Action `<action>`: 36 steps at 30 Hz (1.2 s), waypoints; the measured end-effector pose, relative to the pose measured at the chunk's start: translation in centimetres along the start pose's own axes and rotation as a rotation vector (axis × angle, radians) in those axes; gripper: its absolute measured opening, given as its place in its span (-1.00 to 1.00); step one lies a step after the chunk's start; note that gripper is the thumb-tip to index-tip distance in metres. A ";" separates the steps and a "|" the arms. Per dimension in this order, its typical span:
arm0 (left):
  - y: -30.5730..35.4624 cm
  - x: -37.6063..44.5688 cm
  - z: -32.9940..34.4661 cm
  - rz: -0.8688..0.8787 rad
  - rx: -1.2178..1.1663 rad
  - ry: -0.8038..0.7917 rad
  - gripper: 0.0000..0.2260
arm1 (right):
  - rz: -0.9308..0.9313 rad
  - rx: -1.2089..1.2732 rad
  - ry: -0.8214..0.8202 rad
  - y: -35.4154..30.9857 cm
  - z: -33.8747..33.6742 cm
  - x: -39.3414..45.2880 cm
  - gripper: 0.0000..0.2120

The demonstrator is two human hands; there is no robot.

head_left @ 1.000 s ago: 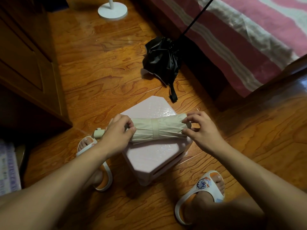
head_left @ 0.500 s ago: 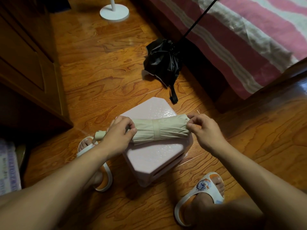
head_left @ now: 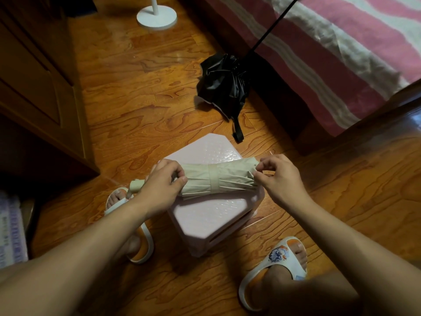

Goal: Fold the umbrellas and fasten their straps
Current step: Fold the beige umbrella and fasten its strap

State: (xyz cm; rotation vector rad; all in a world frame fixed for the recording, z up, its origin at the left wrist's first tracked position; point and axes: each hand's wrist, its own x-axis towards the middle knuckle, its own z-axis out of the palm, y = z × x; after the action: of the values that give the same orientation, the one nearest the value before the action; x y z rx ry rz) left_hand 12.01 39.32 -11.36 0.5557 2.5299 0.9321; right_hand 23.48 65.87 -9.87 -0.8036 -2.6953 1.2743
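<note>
Pale green folded fabric umbrella [head_left: 218, 177] on pink plastic stool [head_left: 205, 215], strap wrapped: left hand [head_left: 159, 190] grips handle end, right hand [head_left: 281, 176] pinches tip; crumpled black umbrella [head_left: 222, 85] likely next

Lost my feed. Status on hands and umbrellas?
Left hand grips beige umbrella, right hand pinches its tip. Strap wrapped. Black umbrella unfolded on floor. Nothing obstructing.

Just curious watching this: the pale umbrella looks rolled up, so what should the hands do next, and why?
Probably set the beige umbrella down and reach for the black umbrella. The strap already wraps the beige one, which the left hand grips and the right hand pinches at its end, while the black one lies loose on the floor.
</note>
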 end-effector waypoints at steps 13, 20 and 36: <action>-0.1 0.1 0.0 0.003 0.006 -0.002 -0.92 | 0.314 0.271 0.099 -1.1 0.9 -0.6 -0.90; -0.1 0.1 0.0 0.011 0.015 -0.005 -0.92 | 0.377 0.556 0.055 -2.4 0.2 -1.0 -0.89; 0.2 1.9 0.1 -0.067 0.000 -0.033 -0.67 | -0.368 -0.607 -0.338 1.1 2.5 3.1 -0.21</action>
State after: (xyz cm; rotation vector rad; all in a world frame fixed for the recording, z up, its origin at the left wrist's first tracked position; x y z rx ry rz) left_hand 10.51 40.43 -11.71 0.4795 2.5032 0.8911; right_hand 20.67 66.13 -12.85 -0.0808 -3.3402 0.5494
